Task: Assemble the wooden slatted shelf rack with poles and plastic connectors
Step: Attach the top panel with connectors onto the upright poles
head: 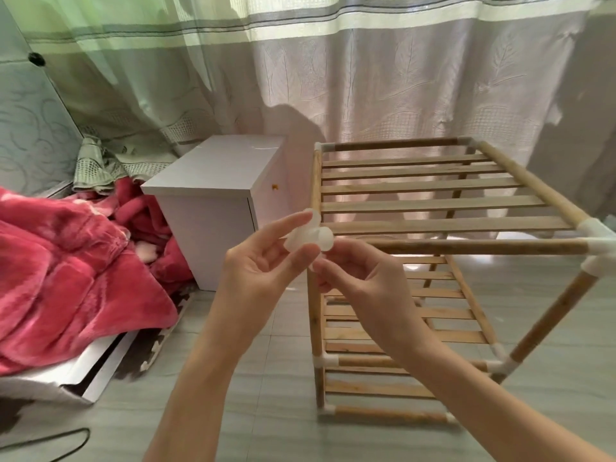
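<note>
rack's near-left top corner (316,225): behind white connector (310,236) | rack's right corner connector (600,238): cut by edge

Sheer curtains (366,78), white cabinet (213,195), grey floor (266,378)

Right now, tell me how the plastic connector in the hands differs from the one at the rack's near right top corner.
The loose connector is pinched between the left hand and right hand, with no pole in it; the corner connector is fixed on the rack and joins three poles. The loose one shows an open round socket; the corner one's sockets are filled. Both are whitish, translucent plastic.
</note>
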The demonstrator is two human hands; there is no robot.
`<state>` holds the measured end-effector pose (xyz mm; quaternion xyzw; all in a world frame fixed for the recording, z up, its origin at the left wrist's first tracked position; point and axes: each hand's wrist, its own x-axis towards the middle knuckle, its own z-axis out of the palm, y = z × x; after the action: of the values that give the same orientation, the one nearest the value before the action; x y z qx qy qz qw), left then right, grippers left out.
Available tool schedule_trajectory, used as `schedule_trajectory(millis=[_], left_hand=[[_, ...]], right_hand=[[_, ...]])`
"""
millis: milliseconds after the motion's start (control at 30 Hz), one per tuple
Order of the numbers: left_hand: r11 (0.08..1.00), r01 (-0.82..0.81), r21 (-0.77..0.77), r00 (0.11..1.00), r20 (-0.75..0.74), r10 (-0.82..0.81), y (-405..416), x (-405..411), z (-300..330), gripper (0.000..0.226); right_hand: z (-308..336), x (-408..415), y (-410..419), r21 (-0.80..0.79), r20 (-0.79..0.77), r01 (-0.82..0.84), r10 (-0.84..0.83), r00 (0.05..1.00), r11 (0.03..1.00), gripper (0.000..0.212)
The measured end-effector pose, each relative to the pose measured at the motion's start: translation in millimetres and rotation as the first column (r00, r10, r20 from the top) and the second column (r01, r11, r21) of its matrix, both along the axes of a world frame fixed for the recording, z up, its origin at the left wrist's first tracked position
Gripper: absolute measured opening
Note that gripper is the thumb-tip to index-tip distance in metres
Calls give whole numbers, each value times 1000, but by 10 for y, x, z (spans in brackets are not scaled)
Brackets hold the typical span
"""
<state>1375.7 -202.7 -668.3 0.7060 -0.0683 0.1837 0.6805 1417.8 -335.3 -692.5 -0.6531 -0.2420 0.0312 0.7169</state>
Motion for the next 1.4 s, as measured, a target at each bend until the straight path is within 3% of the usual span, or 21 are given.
schedule_trajectory(millis=[200,333,500,600,733,900,1033,1400], left_hand=[[996,-86,30,996,-3,86,36,43,-23,35],[979,-161,125,987,-8,163,55,48,-59,27],[957,-200,212,976,-42,213,73,60,-114,25],[948,-174,265,978,-70,199,70,63,-125,25],[939,-147,310,980,-81,180,55,61,-132,27],[912,-178,369,973,-75,220,38,76,-156,26],[875,-346,339,927,-18,374,54,98,-147,24],[801,-438,408,891,80,446,-70,176,-164,30]], right_hand=[[-34,-43,33,-28,-55,2,-4,998,1000,11],[-33,11,-28,-2,-351,166,-156,923,986,31],[-31,87,-102,225,-588,260,-81,804,939,19],[-29,87,-128,222,-579,241,-71,812,945,18],[-15,90,-133,104,-537,231,-141,832,967,28],[-11,131,-168,251,-626,228,-22,779,941,25],[-22,135,-166,323,-600,221,19,799,920,24],[15,117,-213,353,-560,210,26,828,912,23]])
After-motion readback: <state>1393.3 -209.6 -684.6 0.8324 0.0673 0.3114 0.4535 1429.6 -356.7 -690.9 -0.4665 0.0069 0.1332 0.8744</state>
